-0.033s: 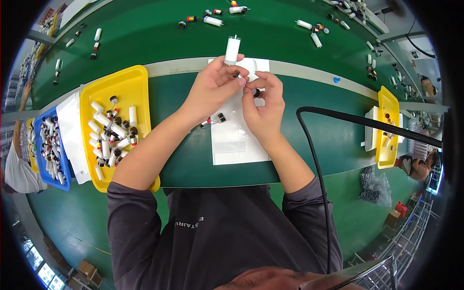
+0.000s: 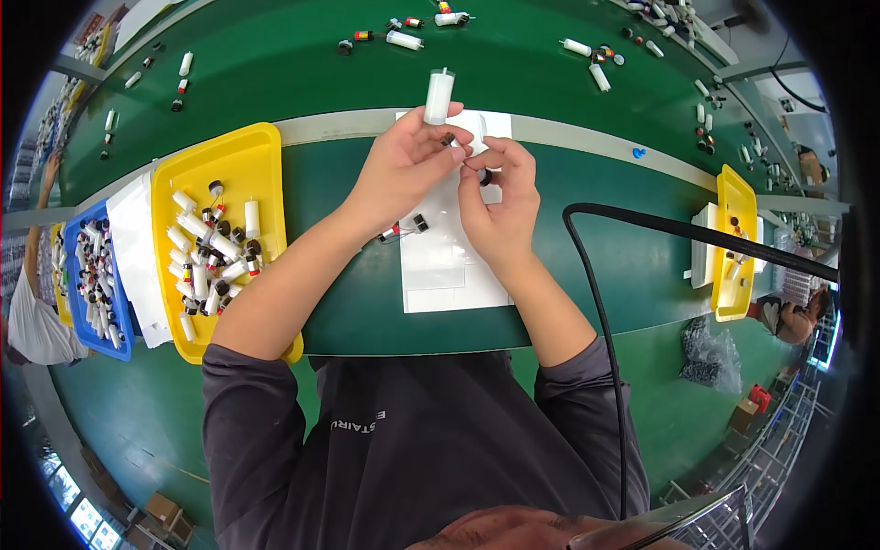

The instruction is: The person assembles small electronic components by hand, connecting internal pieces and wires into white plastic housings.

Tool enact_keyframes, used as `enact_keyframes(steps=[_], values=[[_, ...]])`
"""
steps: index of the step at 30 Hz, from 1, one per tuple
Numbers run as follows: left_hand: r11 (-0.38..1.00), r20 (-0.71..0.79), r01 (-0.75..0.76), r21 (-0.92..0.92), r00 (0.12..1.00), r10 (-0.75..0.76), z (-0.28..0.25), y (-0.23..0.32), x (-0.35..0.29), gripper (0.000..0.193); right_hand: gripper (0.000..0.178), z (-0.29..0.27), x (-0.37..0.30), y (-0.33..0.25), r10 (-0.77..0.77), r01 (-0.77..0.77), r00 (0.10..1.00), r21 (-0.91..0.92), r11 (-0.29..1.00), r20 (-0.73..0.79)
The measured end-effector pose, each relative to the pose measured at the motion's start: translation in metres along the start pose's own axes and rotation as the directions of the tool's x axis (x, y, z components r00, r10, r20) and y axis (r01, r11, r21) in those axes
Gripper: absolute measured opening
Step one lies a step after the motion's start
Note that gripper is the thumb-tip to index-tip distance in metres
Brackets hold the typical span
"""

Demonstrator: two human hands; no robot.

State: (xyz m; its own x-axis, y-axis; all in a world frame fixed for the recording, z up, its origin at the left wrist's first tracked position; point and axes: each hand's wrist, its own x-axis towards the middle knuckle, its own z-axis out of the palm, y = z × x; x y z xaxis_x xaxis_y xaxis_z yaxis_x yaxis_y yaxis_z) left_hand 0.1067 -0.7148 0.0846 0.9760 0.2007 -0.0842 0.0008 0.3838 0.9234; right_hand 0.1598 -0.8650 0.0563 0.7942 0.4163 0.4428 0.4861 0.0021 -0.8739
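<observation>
My left hand [image 2: 400, 163] is closed, its thumb and fingers bent in toward my right hand. Rising from its fingertips is a white cylinder [image 2: 439, 93] with clear ends and a thin tip on top. A small dark part [image 2: 449, 139] shows between the same fingers. Close beside it, my right hand [image 2: 501, 188] pinches near a black round cap [image 2: 485, 175]; exactly what lies between thumb and finger is too small to tell. Below the hands, a red and black wired piece [image 2: 403, 227] lies at the edge of a white sheet [image 2: 431, 298].
To the left, a yellow tray [image 2: 275, 183] holds many white cylinders with wired caps; a blue tray [image 2: 128, 344] lies beyond. Similar parts [image 2: 403, 39] are scattered on the green belt ahead. A black cable arm [image 2: 678, 218] crosses at right, before another yellow tray [image 2: 731, 298].
</observation>
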Motion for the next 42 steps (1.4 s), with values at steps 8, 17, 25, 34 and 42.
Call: enact_keyframes(steps=[8, 17, 25, 34, 42], values=[[0.995, 0.036, 0.036, 0.095, 0.999, -0.04, -0.012, 0.001, 0.001, 0.058, 0.005, -0.024, 0.024, -0.02, 0.453, -0.547, 0.836, 0.402, 0.735, 0.311], [0.984, 0.036, 0.011, 0.176, 0.999, -0.018, -0.007, -0.005, 0.002, 0.059, 0.004, -0.012, 0.025, -0.008, 0.519, -0.61, 0.791, 0.364, 0.704, 0.323], [0.976, 0.008, -0.001, 0.216, 1.0, -0.001, -0.01, -0.008, 0.002, 0.059, 0.007, -0.007, 0.022, -0.007, 0.478, -0.559, 0.829, 0.408, 0.722, 0.29], [0.987, 0.064, -0.058, 0.152, 0.997, 0.049, -0.006, -0.003, -0.003, 0.057, 0.009, -0.003, 0.02, -0.005, 0.471, -0.51, 0.86, 0.38, 0.772, 0.197], [0.997, 0.028, -0.023, 0.067, 0.999, 0.021, -0.01, -0.007, 0.0, 0.048, 0.02, 0.0, 0.012, 0.003, 0.271, -0.26, 0.962, 0.256, 0.931, -0.01]])
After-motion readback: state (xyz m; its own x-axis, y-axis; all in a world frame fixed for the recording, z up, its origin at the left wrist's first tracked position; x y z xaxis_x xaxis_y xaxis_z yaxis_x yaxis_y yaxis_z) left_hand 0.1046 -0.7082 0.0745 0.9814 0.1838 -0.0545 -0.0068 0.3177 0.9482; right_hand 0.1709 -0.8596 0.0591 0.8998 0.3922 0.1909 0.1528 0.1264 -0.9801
